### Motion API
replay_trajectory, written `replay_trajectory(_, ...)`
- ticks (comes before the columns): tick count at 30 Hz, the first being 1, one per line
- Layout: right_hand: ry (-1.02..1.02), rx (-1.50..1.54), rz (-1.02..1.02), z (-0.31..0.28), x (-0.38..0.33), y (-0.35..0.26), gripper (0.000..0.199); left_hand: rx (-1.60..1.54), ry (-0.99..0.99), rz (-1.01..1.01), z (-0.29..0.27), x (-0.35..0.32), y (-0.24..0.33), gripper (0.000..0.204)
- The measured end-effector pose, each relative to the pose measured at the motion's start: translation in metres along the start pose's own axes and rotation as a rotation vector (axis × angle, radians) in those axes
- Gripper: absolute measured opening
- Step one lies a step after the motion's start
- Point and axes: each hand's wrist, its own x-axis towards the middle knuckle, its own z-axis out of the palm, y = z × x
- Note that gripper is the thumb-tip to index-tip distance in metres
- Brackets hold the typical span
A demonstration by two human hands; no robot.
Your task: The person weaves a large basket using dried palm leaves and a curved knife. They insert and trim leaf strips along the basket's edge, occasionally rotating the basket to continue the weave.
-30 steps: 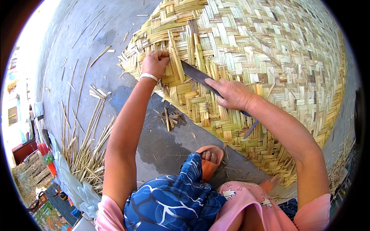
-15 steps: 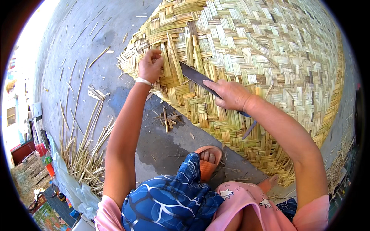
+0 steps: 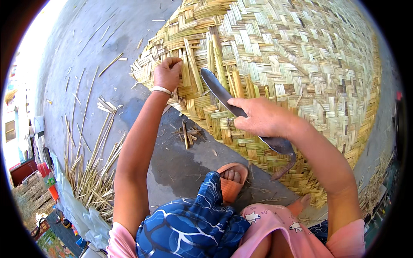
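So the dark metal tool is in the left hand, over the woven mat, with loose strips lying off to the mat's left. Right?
Wrong hand: the dark metal tool is in the right hand, as the head view shows. It is over the woven mat, with loose strips lying off to the mat's left.

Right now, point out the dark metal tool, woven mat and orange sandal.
Dark metal tool (image 3: pixel 220 94): head view, flat blade.
Woven mat (image 3: pixel 309 81): head view, bare weave.
Orange sandal (image 3: pixel 231 189): head view, broad strap.

Orange sandal (image 3: pixel 229 189), pale plastic sheeting (image 3: pixel 84 215)
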Motion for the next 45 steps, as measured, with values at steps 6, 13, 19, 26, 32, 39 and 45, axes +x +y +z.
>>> replay_trajectory(6, 0.119, 0.167, 0.018, 0.025, -0.001, 0.012, 0.062, 0.178, -0.165, -0.075, 0.013, 0.003, 0.032, 0.025)
replay_trajectory(13, 0.148, 0.347, -0.017, 0.027, 0.018, 0.009, 0.061, -0.255, -0.416, -0.385, -0.004, 0.0, 0.037, 0.017)
replay_trajectory(19, 0.259, 0.239, -0.065, 0.029, 0.052, 0.009, 0.06, -0.298, -0.374, -0.396, 0.005, -0.022, 0.041, 0.016)
replay_trajectory(26, 0.216, 0.073, -0.087, 0.024, 0.07, 0.01, 0.047, -0.395, -0.272, -0.443, 0.016, -0.025, 0.032, 0.017)
replay_trajectory(32, 0.091, -0.031, -0.064, -0.005, 0.075, -0.008, 0.046, -0.449, -0.245, -0.487, 0.018, -0.023, 0.038, 0.023)
replay_trajectory(39, 0.347, -0.127, -0.012, 0.044, 0.089, -0.001, 0.034, -0.472, -0.244, -0.485, 0.02, -0.033, 0.045, 0.023)
replay_trajectory(45, 0.383, -0.212, -0.009, 0.047, 0.095, -0.003, 0.032, -0.585, -0.248, -0.734, 0.018, -0.044, 0.043, 0.018)
